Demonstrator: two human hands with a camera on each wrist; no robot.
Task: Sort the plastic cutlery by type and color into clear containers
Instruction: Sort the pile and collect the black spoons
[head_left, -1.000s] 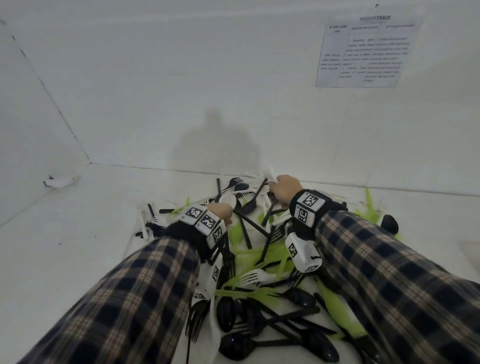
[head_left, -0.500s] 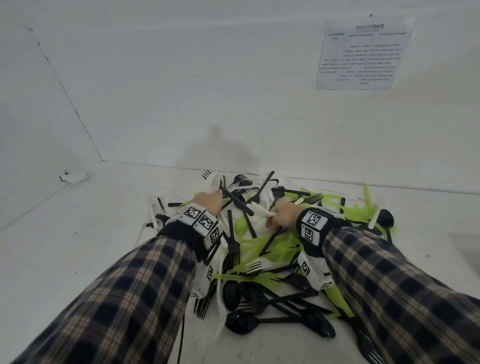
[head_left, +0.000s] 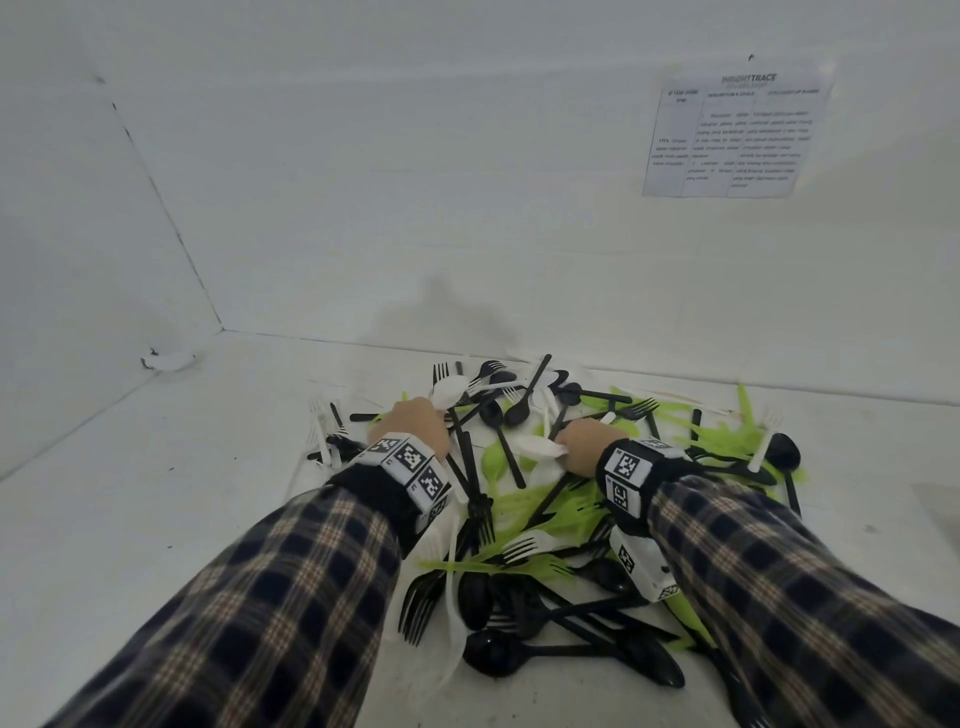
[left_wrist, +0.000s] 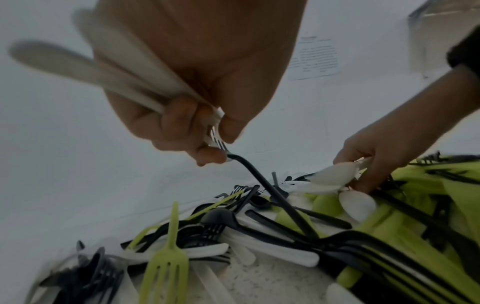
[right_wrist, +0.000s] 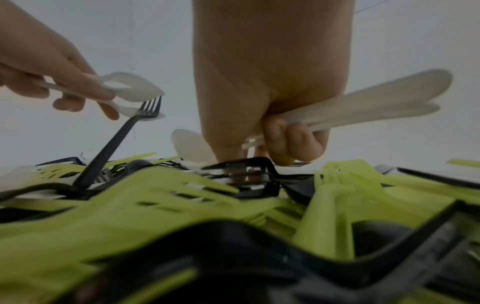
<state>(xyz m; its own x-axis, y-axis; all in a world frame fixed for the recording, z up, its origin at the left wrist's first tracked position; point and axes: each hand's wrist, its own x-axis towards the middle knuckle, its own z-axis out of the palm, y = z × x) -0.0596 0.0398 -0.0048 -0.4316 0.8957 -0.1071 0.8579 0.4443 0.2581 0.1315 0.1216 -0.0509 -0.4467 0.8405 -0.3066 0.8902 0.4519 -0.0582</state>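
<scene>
A tangled pile of black, white and lime-green plastic cutlery (head_left: 524, 525) lies on the white surface in front of me. My left hand (head_left: 418, 423) hovers over the pile's far left and grips a bunch of white spoons (left_wrist: 109, 67). The tines of a black fork (left_wrist: 262, 185) lean against its fingers (left_wrist: 182, 121). My right hand (head_left: 584, 444) is low over the middle of the pile and grips its own bunch of white spoons (right_wrist: 363, 107). The bowls of these spoons stick out to the left in the head view (head_left: 535, 447).
White walls meet in a corner at the far left (head_left: 221, 330). A printed sheet (head_left: 727, 135) hangs on the back wall. A small white scrap (head_left: 166, 359) lies by the left wall. Bare white surface (head_left: 156, 493) stretches left of the pile.
My right hand has drawn back from the pile's far edge toward its middle, with white spoons in its grip. My left hand has shifted slightly farther out.
</scene>
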